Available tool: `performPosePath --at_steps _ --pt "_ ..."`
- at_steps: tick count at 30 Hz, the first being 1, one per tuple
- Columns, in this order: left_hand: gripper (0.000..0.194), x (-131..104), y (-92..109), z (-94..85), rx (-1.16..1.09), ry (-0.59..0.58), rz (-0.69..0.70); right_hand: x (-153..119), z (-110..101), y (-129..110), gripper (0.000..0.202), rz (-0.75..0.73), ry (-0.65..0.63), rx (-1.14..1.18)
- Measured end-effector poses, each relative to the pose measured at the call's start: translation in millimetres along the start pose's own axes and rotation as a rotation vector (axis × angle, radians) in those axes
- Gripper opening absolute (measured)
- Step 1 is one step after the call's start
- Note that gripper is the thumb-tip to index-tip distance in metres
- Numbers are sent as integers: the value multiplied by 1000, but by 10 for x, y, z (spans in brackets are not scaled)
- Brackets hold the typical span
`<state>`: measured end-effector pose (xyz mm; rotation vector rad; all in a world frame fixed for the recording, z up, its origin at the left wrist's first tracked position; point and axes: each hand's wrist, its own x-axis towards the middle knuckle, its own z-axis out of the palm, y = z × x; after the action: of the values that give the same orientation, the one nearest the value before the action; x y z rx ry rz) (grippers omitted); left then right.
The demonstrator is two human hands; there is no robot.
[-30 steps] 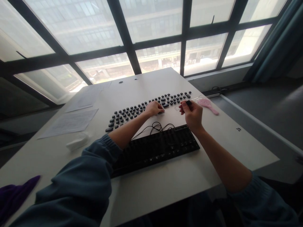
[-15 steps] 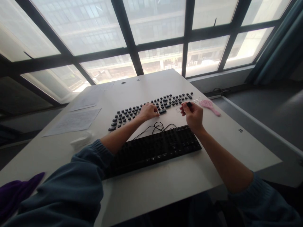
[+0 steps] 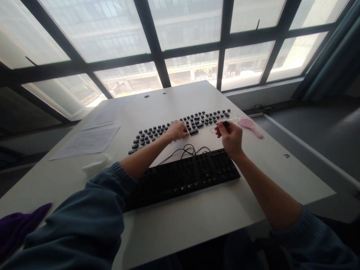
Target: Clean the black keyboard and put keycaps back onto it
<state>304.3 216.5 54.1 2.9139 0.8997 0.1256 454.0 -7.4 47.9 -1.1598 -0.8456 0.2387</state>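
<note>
Rows of loose black keycaps (image 3: 196,119) lie spread on the white table. My left hand (image 3: 177,130) is down among them with fingers bent and fingertips together beside a long keycap (image 3: 194,132); whatever they pinch is too small to make out. Raised a little to the right, my right hand (image 3: 231,138) is closed, holding a small black piece that looks like a keycap (image 3: 225,123) between thumb and fingers. A black keyboard (image 3: 185,180) lies in front of me, below both hands, partly covered by my left forearm.
The keyboard's black cable (image 3: 189,150) loops behind it. A pink hairbrush (image 3: 250,126) and a thin wire tool (image 3: 234,118) lie to the right. Printed sheets (image 3: 86,142), a crumpled white item (image 3: 95,166) and a purple cloth (image 3: 24,227) are on the left.
The view has shifted very slightly. Both hands stay nearly in place, and the right hand still holds the black keycap.
</note>
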Motion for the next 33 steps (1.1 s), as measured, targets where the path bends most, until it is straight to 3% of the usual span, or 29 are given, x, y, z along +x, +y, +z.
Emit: performPosePath --at_steps 11,17,23,26,29,33 --pt "26 -19 23 -173 -60 71 61 7 -3 34 27 -15 2 -4" --pt "26 -104 241 -282 -123 157 112 6 0 17 24 -19 5 -9" --pt "22 -263 505 -405 -235 171 199 19 -7 9 24 -34 22 -4" --pt "22 -295 527 -444 -275 164 150 31 -23 20 24 -31 33 -11" --pt "22 -257 485 -400 -213 165 59 43 -32 39 26 -26 35 -24" --pt "16 -130 440 -206 -162 142 11 52 -29 48 29 -23 32 -31"
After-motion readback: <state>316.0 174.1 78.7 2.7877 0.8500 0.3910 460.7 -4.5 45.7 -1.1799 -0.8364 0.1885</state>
